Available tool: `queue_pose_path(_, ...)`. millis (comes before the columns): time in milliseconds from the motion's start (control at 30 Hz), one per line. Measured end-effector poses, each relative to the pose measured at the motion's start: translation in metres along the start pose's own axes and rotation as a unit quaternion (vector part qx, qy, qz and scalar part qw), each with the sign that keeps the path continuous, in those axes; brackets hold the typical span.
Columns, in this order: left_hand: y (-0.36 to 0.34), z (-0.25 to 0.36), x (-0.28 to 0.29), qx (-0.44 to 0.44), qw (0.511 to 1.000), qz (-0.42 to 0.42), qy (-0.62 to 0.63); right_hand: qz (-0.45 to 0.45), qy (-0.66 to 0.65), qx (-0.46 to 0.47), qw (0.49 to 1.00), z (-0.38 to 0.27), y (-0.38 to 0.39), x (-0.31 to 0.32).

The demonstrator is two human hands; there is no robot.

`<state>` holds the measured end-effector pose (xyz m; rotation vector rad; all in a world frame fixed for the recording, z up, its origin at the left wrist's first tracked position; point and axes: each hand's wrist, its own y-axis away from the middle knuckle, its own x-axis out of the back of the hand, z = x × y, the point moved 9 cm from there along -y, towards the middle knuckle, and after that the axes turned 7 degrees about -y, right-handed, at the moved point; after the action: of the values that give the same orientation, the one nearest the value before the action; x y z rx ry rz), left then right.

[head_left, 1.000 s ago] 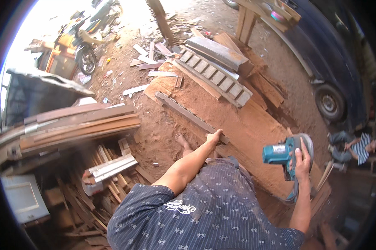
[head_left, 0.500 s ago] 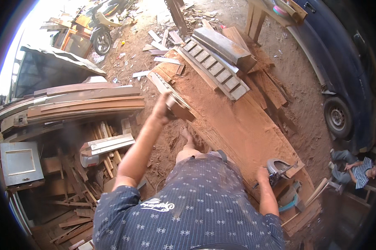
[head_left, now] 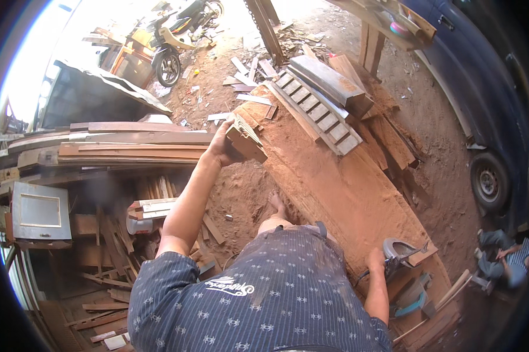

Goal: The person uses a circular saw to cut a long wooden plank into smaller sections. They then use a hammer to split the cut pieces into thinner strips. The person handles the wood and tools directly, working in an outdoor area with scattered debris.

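On the left, the left hand (head_left: 222,148) is wrapped around a thick, brown wooden piece (head_left: 246,146), beside the left edge of a long, sawdust-covered wooden table (head_left: 346,190). At the near right, the right hand (head_left: 375,259) is at a power tool with a rounded grey metal guard (head_left: 392,247) — its fingers are partly hidden, so I cannot tell whether they grip. Farther away lies a pale, ladder-like wooden frame (head_left: 317,112).
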<state>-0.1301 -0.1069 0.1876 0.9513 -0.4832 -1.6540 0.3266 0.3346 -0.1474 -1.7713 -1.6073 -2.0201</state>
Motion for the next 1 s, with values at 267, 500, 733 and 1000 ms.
queue_pose_path(267, 0.005, 0.002, 0.011, -0.004, 0.999, -0.047, 0.014, -0.013, 0.056, 0.018, 0.998, -0.007, -0.004, 0.0)
queue_pose_path(500, 0.048, -0.048, -0.034, -0.003, 0.999, -0.031, -0.025, -0.033, 0.08, 0.095, 0.992, -0.094, 0.032, 0.03)
queue_pose_path(733, 0.109, -0.072, -0.052, 0.042, 0.978, -0.125, 0.163, 0.095, -0.143, 0.485, 0.858, -0.405, 0.072, 0.147)
queue_pose_path(1000, 0.104, -0.088, 0.015, 0.034, 0.992, -0.086, 0.083, -0.125, -0.185, 0.62, 0.752, -0.503, 0.047, 0.104)
